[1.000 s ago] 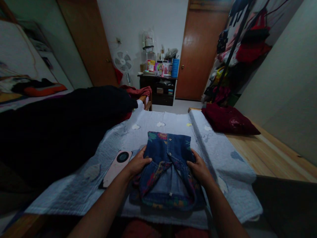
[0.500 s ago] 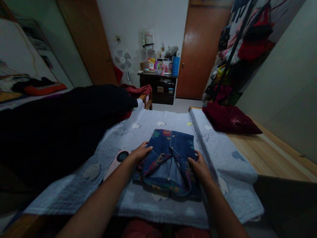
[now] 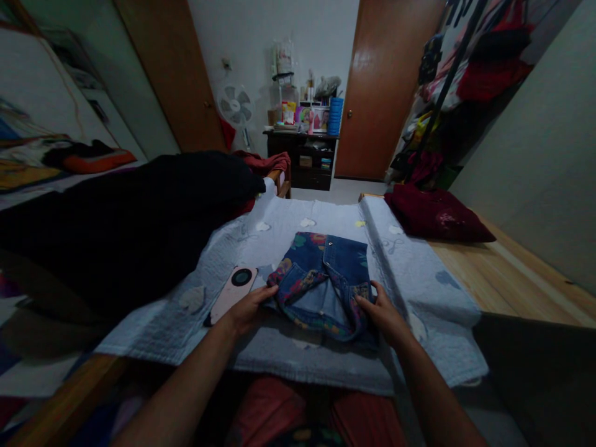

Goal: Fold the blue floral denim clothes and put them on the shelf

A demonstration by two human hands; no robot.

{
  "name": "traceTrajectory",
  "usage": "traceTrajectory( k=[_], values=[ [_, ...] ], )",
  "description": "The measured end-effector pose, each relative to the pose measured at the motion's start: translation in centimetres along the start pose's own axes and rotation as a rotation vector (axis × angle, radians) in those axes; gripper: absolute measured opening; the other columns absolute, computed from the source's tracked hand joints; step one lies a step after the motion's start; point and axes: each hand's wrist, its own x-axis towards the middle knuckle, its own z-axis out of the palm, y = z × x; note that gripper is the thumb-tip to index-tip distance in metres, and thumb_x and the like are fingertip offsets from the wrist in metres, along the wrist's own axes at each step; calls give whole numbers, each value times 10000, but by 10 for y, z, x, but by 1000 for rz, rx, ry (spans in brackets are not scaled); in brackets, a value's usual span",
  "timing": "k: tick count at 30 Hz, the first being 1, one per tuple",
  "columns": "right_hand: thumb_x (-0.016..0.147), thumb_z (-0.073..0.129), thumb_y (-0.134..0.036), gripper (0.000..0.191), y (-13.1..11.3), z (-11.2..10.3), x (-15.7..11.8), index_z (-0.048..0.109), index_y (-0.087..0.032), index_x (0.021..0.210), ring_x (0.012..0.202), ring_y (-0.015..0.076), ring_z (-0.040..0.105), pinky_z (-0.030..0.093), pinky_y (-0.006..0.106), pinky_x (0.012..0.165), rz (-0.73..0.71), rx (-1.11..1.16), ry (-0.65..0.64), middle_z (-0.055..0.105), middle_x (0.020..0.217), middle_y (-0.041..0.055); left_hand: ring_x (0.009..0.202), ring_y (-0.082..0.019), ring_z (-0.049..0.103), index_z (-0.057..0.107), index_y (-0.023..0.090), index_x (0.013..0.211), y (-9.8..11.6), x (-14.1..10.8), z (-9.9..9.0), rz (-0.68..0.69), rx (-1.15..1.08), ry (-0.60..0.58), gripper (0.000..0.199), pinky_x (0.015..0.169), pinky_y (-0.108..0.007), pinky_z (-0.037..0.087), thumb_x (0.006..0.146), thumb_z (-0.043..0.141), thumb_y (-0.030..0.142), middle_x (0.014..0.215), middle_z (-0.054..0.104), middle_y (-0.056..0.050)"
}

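A folded blue denim jacket [image 3: 347,261] with a floral print and metal buttons down its front lies on a pale blue quilt [image 3: 326,214]. Its lower front gapes and shows the lighter inner side. My left hand [image 3: 249,307] pinches the left edge, thumb on top and fingers partly hidden beneath the cloth. At the opposite edge, my right hand [image 3: 384,313] grips the denim with its thumb over the top. Just left of the jacket, near my left wrist, rests a pink phone [image 3: 233,295] with a round black camera ring.
Dark cloth [image 3: 186,198] is heaped along the left side. A folded maroon garment [image 3: 437,214] sits on the wooden boards [image 3: 459,270] at right. Farther back stand a white fan [image 3: 235,105] and a dark cabinet [image 3: 302,164]. Clothes and bags [image 3: 493,62] hang at upper right.
My left hand has slid down the jacket's left edge toward me, uncovering more of the phone. The right hand keeps its hold on the right edge. The view has tilted slightly downward.
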Motion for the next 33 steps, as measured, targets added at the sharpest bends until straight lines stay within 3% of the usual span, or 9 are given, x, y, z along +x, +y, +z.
traceTrajectory(
  k=[4, 8, 12, 17, 23, 26, 29, 33],
  values=[
    [793, 615, -462, 846, -2, 2, -5, 173, -216, 1472, 992, 240, 696, 576, 354, 834, 136, 211, -54, 666, 1223, 98, 1073, -278, 655, 659, 185, 1115, -14, -11, 14, 88, -187, -59, 373, 947, -411, 498, 798, 687, 379, 1075, 730, -92],
    [795, 607, -453, 727, -7, 4, -8, 300, -213, 1408, 1029, 253, 684, 568, 386, 880, 151, 310, -69, 668, 1219, 108, 1072, -287, 654, 685, 149, 1038, -29, -12, 30, 83, -187, -61, 348, 950, -413, 493, 783, 703, 386, 1030, 739, -116],
    [772, 638, -400, 554, -11, 5, -11, 460, -223, 1266, 979, 259, 699, 579, 398, 856, 176, 388, -54, 715, 1102, 90, 987, -263, 685, 675, 140, 1066, -37, -11, 46, 96, -92, 19, 379, 911, -373, 510, 747, 767, 322, 1031, 741, -116],
    [771, 651, -362, 369, -13, 7, -13, 575, -208, 1097, 905, 243, 713, 593, 370, 807, 177, 430, -39, 739, 1000, 75, 916, -241, 700, 670, 116, 1084, -34, -8, 62, 54, -146, 97, 334, 854, -350, 540, 810, 712, 301, 1001, 743, -119],
    [792, 638, -372, 360, -15, 6, -20, 645, -161, 1084, 894, 258, 717, 581, 390, 829, 234, 569, -204, 750, 978, 96, 783, -202, 700, 683, 122, 978, -34, -5, 68, -63, -224, 234, 213, 746, -316, 559, 807, 704, 247, 903, 749, -96],
    [794, 637, -358, 381, -17, 5, -26, 653, -160, 1118, 934, 266, 711, 579, 381, 830, 246, 586, -226, 750, 994, 98, 793, -205, 693, 683, 128, 967, -37, -8, 70, -104, -207, 264, 234, 740, -310, 540, 781, 724, 265, 922, 746, -97],
    [812, 626, -342, 395, -19, 2, -30, 634, -170, 1167, 909, 244, 714, 592, 336, 754, 252, 576, -245, 745, 1021, 86, 785, -188, 681, 674, 165, 1001, -38, -17, 76, -126, -127, 295, 284, 699, -281, 509, 779, 728, 333, 977, 739, -75],
    [819, 663, -337, 408, -15, -2, -33, 595, -218, 1203, 731, 184, 704, 568, 259, 505, 312, 609, -241, 744, 989, 37, 740, -145, 664, 644, 246, 1086, -34, -30, 94, -107, -143, 294, 287, 642, -237, 479, 812, 698, 311, 1085, 716, -35]
  ],
)
